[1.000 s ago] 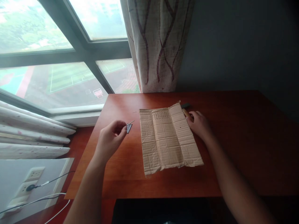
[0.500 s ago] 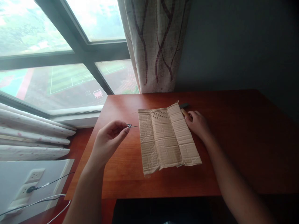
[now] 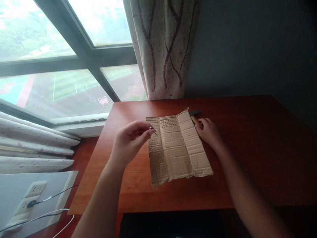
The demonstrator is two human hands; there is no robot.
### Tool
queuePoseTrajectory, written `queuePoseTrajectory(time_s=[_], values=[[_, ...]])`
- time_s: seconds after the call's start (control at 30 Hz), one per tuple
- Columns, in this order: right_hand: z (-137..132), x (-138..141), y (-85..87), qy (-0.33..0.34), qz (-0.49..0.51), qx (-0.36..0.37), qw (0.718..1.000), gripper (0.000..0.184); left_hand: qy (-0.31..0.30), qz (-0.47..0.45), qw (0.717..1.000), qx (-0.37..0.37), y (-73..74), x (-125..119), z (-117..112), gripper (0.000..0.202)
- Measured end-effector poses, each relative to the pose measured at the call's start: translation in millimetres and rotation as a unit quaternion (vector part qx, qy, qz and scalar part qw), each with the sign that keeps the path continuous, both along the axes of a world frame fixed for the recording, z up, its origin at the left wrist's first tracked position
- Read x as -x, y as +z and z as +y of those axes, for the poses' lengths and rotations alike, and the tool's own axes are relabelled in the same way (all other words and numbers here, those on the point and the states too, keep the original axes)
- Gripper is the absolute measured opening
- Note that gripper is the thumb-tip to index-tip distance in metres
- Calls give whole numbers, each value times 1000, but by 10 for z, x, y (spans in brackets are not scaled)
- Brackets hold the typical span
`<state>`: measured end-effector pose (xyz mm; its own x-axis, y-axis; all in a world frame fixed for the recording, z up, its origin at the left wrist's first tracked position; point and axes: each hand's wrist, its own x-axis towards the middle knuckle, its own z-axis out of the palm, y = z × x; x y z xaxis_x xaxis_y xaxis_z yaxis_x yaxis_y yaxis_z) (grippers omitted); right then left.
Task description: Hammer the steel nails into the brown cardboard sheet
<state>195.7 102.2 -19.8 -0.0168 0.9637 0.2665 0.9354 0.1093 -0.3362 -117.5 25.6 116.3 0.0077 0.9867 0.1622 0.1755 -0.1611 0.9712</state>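
My left hand (image 3: 132,140) pinches a small nail (image 3: 156,133) between thumb and fingertips, its dark head up and its thin shank slanting down to the right. The hand hovers over the upper left part of a creased cardboard sheet (image 3: 174,142). Rows of small dark holes run across the sheet's far middle panel, and a single hole marks its right panel. My right hand (image 3: 208,132) is closed round the wooden handle of a hammer (image 3: 194,113). Its dark head rests just beyond the sheet's far right corner.
The sheet lies on a reddish-brown wooden desk (image 3: 247,158). To the left are a window (image 3: 71,86), a curtain (image 3: 34,145) and a socket (image 3: 31,196) with cables. Another curtain (image 3: 165,49) hangs behind the desk. Something dark (image 3: 170,224) is below the front edge.
My left hand has moved right, from beside the cardboard to over its left panel, carrying the nail. The nail now tilts downward instead of lying level. My right hand stays on the hammer.
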Motion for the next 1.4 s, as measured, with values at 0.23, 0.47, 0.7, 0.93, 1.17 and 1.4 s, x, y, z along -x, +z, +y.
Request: queuePoseTrajectory(time_s=[0.23, 0.47, 0.7, 0.93, 1.17, 1.4], values=[[3, 1, -7, 0, -2, 9, 1000, 26, -77, 129, 986, -76, -137, -516, 467, 8], [-3, 11, 2, -1, -10, -3, 1000, 26, -66, 233, 964, -111, -246, -582, 513, 6], [0, 2, -6, -1, -8, 7, 1000, 27, -55, 254, 958, -118, -259, -572, 485, 6], [-5, 6, 4, -3, -10, 6, 1000, 27, -55, 250, 960, -116, -272, -587, 490, 7], [-8, 15, 22, -2, -7, 5, 1000, 26, -60, 245, 960, -118, -272, -604, 487, 8], [1, 6, 0, -2, -12, -1, 1000, 25, -56, 256, 958, -116, -314, -601, 489, 5]])
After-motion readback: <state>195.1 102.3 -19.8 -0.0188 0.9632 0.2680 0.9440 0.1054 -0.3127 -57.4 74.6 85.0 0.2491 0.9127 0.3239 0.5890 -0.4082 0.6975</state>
